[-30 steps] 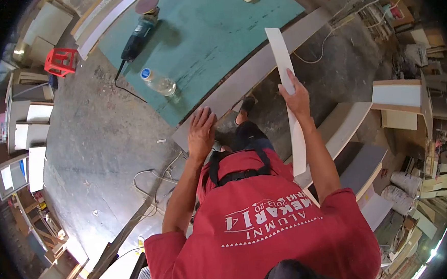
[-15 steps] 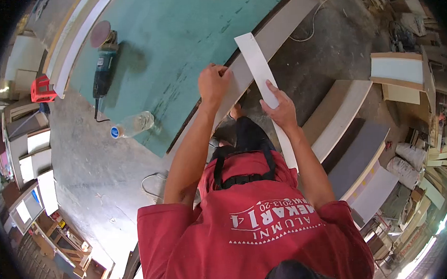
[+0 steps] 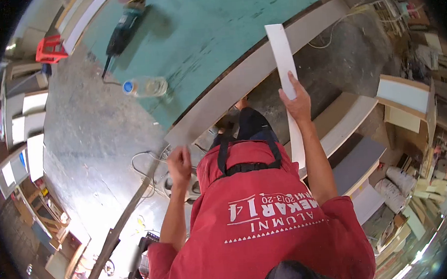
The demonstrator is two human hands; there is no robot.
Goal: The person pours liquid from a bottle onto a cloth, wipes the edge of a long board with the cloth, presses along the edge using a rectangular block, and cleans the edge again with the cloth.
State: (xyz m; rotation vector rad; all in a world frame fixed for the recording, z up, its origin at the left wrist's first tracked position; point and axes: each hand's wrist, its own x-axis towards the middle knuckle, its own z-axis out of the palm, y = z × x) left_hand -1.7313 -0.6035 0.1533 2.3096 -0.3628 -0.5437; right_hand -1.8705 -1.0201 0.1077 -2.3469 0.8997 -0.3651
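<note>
My right hand (image 3: 297, 102) is closed around a long white strip (image 3: 281, 51), whose far end lies across a grey plank (image 3: 221, 96). The strip's near end reaches down beside the red shirt. My left hand (image 3: 179, 165) is off the plank, a little below its near left end. Its fingers are curled, slightly blurred, and nothing shows in them. The plank runs along the edge of a green tabletop (image 3: 201, 33). On the green top are a clear bottle with a blue cap (image 3: 151, 86) and a power tool with a round disc (image 3: 122, 33).
A red stool (image 3: 50, 49) stands at the upper left. Boards (image 3: 355, 164) are stacked close to my right arm, with a white-faced box (image 3: 404, 95) beyond. Cables (image 3: 145, 162) lie on the floor at the left. A long dark beam (image 3: 117, 229) runs towards the lower left.
My left hand lay flat on the plank, then was raised over it with bent fingers, and is now back near my body. My right hand has kept hold of the strip. The view has shifted.
</note>
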